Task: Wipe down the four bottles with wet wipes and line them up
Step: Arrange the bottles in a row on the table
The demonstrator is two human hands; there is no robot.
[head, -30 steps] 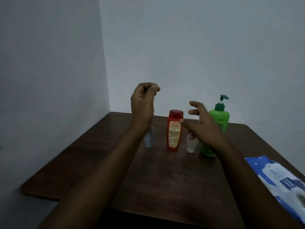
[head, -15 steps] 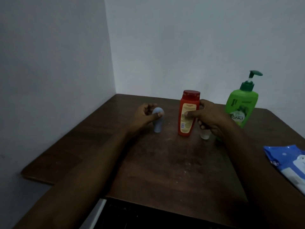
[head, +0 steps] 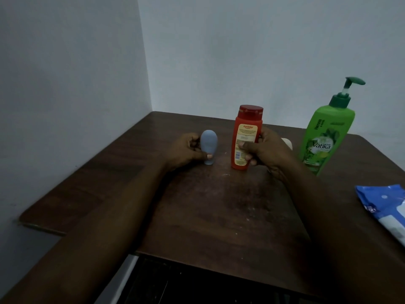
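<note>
A: Step shown?
B: Apparently positioning. The left hand (head: pixel 186 151) had its grip closed round the small blue bottle (head: pixel 209 145), the right hand (head: pixel 270 152) round the red bottle (head: pixel 246 132); both stood on the table (head: pixel 219 211).
A: Next move?
B: Probably fetching a wipe from the wet-wipes pack (head: pixel 385 207) — neither hand held one. Dark wooden table, bare pale walls (head: pixel 241 51).

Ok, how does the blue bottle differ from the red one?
The small pale-blue bulb-shaped bottle is far shorter than the tall red plastic bottle. The blue one is plain; the red one carries a yellow label. The blue one is rounded on top and narrows downward; the red one has a flat dark-red cap. Both stand upright on the dark wooden table, gripped by the left hand and right hand.
</note>
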